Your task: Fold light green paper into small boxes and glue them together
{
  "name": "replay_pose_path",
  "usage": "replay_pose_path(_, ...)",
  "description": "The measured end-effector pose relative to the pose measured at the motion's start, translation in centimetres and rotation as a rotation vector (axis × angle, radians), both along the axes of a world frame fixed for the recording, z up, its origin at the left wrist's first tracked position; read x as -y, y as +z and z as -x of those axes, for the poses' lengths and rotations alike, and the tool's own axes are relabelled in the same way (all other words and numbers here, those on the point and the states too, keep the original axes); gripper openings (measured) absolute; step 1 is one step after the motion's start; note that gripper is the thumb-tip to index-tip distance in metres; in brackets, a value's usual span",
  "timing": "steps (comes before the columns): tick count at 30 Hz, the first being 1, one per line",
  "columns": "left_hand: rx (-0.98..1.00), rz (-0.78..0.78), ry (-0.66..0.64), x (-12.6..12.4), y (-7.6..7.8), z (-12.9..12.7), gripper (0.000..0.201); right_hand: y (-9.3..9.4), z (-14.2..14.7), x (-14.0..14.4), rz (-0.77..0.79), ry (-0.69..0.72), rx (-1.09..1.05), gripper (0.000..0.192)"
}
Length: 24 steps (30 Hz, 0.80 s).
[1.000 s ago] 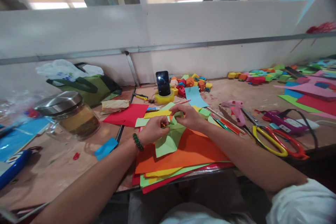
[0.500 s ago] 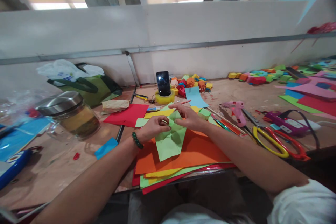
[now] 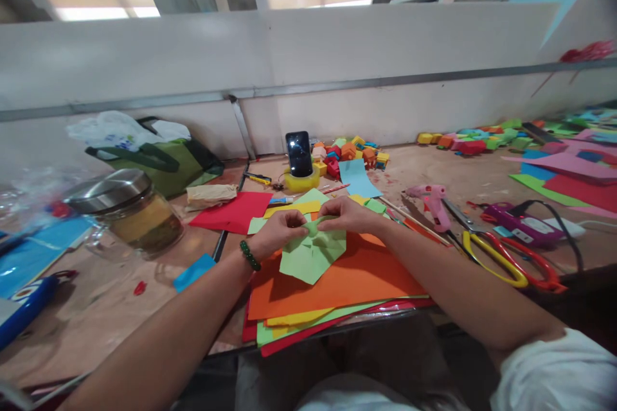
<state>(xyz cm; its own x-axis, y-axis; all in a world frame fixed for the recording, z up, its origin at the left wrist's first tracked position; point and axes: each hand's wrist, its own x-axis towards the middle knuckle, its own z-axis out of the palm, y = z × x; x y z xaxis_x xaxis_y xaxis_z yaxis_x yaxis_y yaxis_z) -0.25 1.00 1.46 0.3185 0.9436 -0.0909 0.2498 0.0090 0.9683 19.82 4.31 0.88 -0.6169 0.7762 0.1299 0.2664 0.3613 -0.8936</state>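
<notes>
Green paper (image 3: 312, 255) (creased) between both pinching hands

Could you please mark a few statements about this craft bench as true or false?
1. Both hands, left and right, pinch the green paper. True.
2. The green paper lies over an orange sheet. True.
3. The phone lies flat on the red sheet. False: it stands upright in a yellow tape roll.
4. The scissors are in the left hand. False: they lie on the bench at the right.
5. A jar with a metal lid stands at the left. True.
</notes>
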Motion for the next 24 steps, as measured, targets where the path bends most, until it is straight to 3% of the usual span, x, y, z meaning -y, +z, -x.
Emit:
replay_pose_path(8,-0.016,-0.071,0.016,-0.4,0.1,0.2,0.025,0.2,0.0,0.1,-0.047,-0.036,-0.093,0.020)
replay_pose_path(12,-0.016,-0.119,0.048,-0.5,-0.2,0.3,0.025,0.3,0.1,0.4,-0.172,-0.024,0.023,0.015)
replay_pose_path(19,-0.104,-0.053,0.053,0.2,-0.1,0.0,0.021,-0.4,1.0,1.2,-0.385,-0.181,0.047,0.004)
replay_pose_path(24,-0.129,-0.298,0.168,0.0,-0.2,-0.1,0.007,-0.5,0.7,1.4,-0.526,-0.093,-0.030,0.023)
